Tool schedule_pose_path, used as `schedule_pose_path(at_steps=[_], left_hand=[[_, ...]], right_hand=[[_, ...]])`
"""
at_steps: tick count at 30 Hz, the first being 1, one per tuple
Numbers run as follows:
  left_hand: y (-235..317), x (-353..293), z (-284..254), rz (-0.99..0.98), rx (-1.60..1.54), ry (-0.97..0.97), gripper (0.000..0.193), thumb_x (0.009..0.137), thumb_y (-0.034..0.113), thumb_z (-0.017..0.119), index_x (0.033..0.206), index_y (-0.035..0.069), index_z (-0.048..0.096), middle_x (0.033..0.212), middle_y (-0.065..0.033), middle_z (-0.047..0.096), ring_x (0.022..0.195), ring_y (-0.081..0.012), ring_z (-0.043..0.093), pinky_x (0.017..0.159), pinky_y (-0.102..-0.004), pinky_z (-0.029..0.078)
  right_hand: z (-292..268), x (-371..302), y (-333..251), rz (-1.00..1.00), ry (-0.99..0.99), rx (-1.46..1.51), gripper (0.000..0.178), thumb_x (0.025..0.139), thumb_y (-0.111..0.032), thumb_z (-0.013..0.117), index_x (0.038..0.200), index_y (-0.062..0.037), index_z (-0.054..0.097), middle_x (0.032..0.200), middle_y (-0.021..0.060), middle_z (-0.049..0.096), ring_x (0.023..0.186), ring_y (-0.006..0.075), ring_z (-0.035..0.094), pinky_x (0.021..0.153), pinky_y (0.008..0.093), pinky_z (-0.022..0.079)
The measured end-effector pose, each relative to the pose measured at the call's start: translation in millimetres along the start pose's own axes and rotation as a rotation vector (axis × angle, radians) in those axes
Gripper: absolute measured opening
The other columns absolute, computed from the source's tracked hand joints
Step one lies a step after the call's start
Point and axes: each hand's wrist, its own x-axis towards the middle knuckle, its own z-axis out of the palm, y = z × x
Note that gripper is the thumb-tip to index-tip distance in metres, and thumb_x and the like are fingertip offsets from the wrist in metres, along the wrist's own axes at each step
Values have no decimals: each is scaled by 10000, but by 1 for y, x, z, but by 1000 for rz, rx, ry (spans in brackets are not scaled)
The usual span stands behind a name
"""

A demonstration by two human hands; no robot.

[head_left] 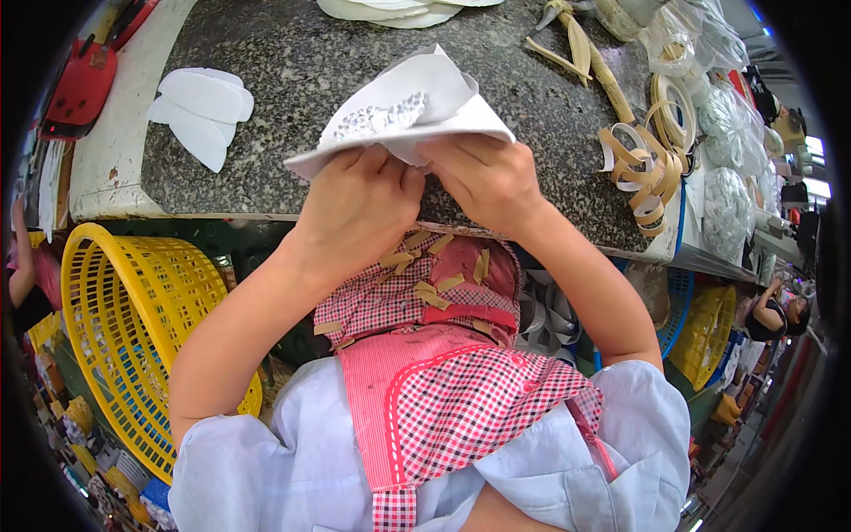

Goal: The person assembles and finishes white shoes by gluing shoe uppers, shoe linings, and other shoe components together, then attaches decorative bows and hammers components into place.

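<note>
Both of my hands hold a white shoe upper (452,102) just above the front edge of the bench. It is a bent, sheet-like piece with a patch of small shiny grey studs. My left hand (359,191) is closed on its lower edge, fingers curled beneath. My right hand (487,177) pinches the same edge farther right, close to the left hand. Fingertips of both hands are partly hidden under the piece. On the bench to the left lie several thin white rounded cut pieces (202,97), and a stack of similar white pieces (399,12) sits at the far edge.
The speckled stone bench top (292,89) spans the front. At its right lie a wooden-handled hammer (605,80) and curled tan tape strips (640,164), beside clear plastic bags (729,124). A yellow basket (115,328) stands left; tape bits (430,293) stick to my apron. Other people are at both sides.
</note>
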Motion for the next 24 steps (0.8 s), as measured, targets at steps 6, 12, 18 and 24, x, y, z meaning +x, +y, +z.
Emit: schedule_pose_path(at_steps=[6,12,18,24], left_hand=[[-1,-4,3,40,39,23,247,641,120,523,825,-27,600,797,-127,604,797,-247,585,709,-347,471],[-4,-5,2,50,17,28,269,643,111,526,858,-36,591,863,-179,594,810,-287,589,719,-395,473],[-7,-19,1,72,-134,42,294,689,94,550,965,1,592,910,-146,601,821,-277,600,730,-379,485],[-10,-28,-9,-21,-426,63,265,763,86,543,1015,12,573,946,-143,596,835,-309,593,727,-388,478]], right_hand=[[13,-3,0,-92,150,-113,246,615,-101,598,857,-81,640,802,43,608,715,211,603,572,300,502],[10,-1,-4,-44,64,-158,287,609,-136,596,887,-85,643,855,53,606,779,225,605,600,310,510],[12,-2,-8,-15,3,-238,319,618,-133,575,927,-86,640,956,63,614,846,225,607,643,322,513],[14,5,-20,-27,8,-207,267,614,-149,544,847,-69,647,873,61,613,775,228,605,608,322,510]])
